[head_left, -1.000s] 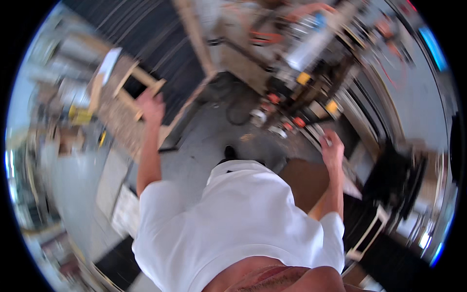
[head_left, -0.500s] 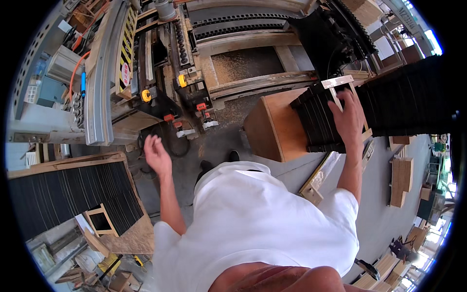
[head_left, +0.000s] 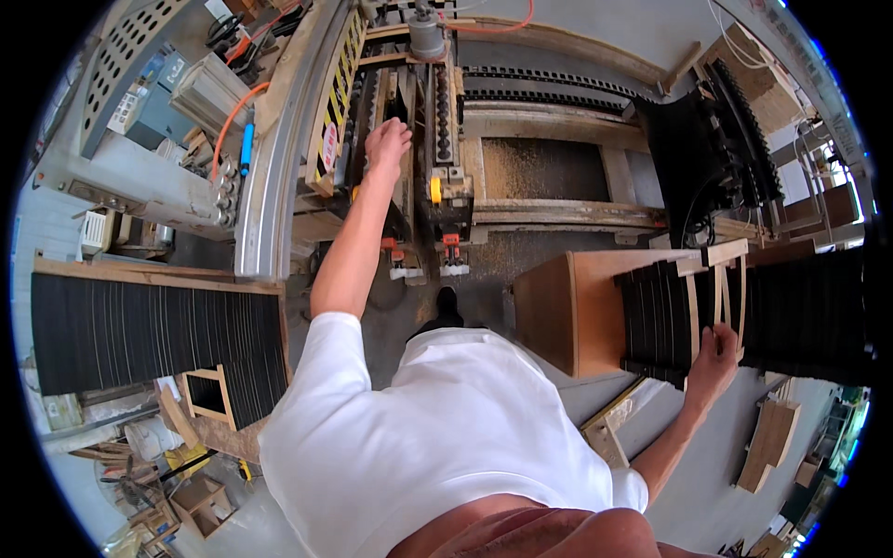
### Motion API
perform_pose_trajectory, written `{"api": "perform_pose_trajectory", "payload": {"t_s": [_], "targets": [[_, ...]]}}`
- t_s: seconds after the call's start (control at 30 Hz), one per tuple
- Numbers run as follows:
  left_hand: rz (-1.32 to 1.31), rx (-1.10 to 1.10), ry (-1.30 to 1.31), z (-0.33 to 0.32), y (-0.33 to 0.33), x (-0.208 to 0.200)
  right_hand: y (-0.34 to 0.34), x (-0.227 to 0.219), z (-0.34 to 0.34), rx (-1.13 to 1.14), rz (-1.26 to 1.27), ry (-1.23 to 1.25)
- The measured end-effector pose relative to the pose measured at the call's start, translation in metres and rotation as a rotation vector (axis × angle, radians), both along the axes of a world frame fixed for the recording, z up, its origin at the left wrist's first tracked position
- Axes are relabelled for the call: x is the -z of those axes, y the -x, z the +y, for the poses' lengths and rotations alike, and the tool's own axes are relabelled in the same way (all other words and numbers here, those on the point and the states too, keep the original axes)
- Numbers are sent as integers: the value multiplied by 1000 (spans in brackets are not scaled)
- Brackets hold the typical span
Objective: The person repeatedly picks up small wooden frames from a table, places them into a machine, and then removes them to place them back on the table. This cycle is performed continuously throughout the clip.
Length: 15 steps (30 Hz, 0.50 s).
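My left hand (head_left: 388,146) is stretched out over the rails of a woodworking machine (head_left: 446,181), fingers curled together; anything inside them is hidden. Low on the right, my right hand (head_left: 713,361) has its fingers closed round the near end of a pale wooden frame (head_left: 718,288). That frame stands on edge beside a row of black panels (head_left: 656,312). More dark panels (head_left: 809,302) are packed close together further right.
A brown wooden box (head_left: 549,312) supports the near end of the right-hand row. To my left, a bench holds another row of black panels (head_left: 158,330) and a small wooden frame (head_left: 206,395). Sawdust lies around the machine's wooden beams (head_left: 558,213).
My left hand has swung forward and up over the machine's rails, its fingers curling. My right hand has slid from the frame's top toward its near end, and the frames have spread apart.
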<state>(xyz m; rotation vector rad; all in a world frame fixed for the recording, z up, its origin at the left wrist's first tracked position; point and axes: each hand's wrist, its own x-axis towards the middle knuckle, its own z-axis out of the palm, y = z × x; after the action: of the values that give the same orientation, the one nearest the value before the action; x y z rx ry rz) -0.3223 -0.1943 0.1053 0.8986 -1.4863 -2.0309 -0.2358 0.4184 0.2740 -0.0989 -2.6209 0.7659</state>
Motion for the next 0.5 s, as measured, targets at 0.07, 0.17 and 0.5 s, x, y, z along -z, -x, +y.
{"api": "perform_pose_trajectory", "payload": {"t_s": [0.07,0.17,0.5], "targets": [[24,-39,-85,-23,44,0,-1,-7,-11,-27,28,38],[52,-51,-150,-63,101,7,0,-24,-52,-93,29,43],[188,-227,-479,-138,205,21,28,-20,-190,-438,-10,-27]]}}
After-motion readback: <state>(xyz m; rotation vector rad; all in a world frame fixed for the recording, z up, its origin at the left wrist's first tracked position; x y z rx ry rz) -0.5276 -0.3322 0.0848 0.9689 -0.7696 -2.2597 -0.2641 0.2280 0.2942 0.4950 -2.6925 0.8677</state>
